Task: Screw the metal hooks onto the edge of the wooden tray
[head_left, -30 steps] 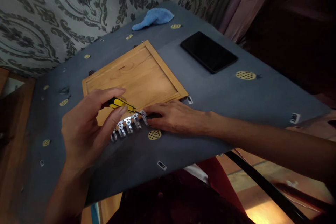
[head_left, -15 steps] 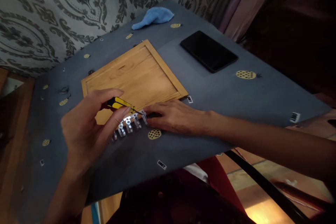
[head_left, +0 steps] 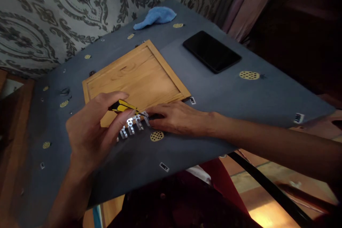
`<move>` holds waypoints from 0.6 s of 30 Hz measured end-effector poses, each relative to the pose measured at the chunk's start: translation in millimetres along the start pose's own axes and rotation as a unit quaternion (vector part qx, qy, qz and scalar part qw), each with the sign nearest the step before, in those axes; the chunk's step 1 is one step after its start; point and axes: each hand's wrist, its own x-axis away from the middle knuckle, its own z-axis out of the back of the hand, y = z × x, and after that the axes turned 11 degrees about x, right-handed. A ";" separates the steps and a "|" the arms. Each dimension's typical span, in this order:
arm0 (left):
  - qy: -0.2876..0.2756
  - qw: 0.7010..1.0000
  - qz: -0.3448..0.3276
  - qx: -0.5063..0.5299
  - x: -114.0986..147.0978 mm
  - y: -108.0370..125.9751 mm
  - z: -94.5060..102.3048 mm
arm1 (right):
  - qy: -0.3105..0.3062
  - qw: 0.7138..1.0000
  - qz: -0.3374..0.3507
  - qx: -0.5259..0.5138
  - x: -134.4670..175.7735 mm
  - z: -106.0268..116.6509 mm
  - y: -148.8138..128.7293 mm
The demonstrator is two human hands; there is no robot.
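Note:
My left hand (head_left: pixel 92 133) is closed around the yellow and black handle of a screwdriver (head_left: pixel 123 106). Its tip points right and down at the right end of a silver metal hook rail (head_left: pixel 130 124), which has several curved hooks. The rail lies along the near edge of a wooden framed board (head_left: pixel 136 78). My right hand (head_left: pixel 176 119) rests at that same end, with thumb and fingers closed on the rail beside the screwdriver tip. My right fingertips partly hide the rail's end, and my left thumb covers part of the board's near edge.
A black phone (head_left: pixel 212 51) lies right of the board on the blue-grey pineapple-print tablecloth (head_left: pixel 128 174). At the back is a blue cloth (head_left: pixel 156 17) near the patterned wall. Small dark pieces (head_left: pixel 64 91) lie at the left.
My left hand has shifted slightly to the right, with the screwdriver still in its fingers. My right hand stays on the rail; the board has not moved on the table.

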 end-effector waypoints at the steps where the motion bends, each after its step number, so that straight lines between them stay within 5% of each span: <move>1: -0.002 1.000 0.006 0.006 -0.3 0.8 0.2 | -0.005 1.000 0.003 0.006 -0.1 0.4 -0.1; 12: -0.030 0.999 -0.002 0.035 -2.2 3.6 2.1 | -0.006 1.000 -0.004 -0.015 0.5 0.3 -0.5; 18: 0.002 0.998 0.000 0.055 -1.8 3.6 -2.7 | 0.009 1.000 0.008 -0.008 1.2 -1.2 1.4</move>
